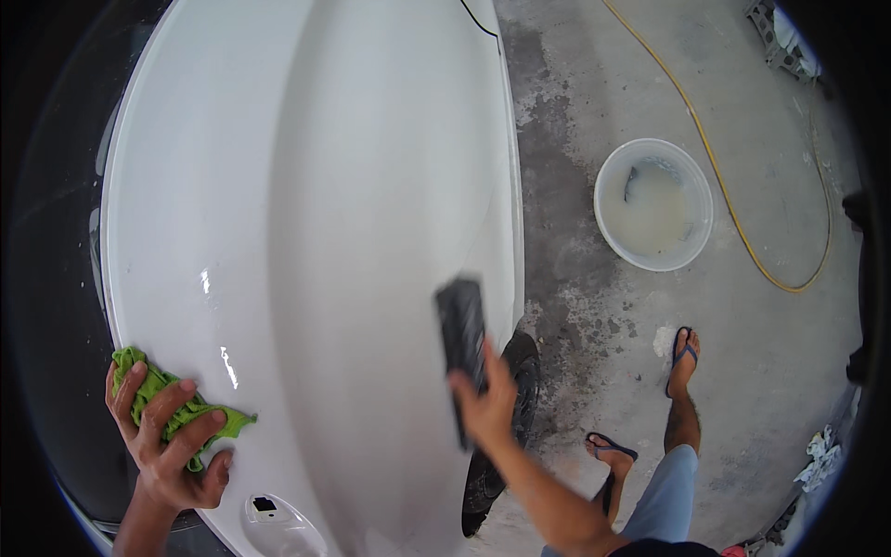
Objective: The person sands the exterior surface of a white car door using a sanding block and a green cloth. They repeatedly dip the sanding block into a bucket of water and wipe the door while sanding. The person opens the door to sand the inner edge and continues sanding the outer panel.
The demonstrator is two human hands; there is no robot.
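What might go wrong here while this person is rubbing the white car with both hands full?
The dark pad in the right hand could drag grit across the glossy white car and scratch it. The green cloth sits loosely under the left hand and might slide off. The floor looks damp, and the person wears flip-flops, so slipping seems possible.

The dark sanding block under the right hand is blurred, so its surface and edges cannot be made out. Much of the green cloth is hidden beneath the left hand. The white car panel hides most of the tyre and runs out of view at the far edge. The thing lying in the murky bucket is too small to tell.
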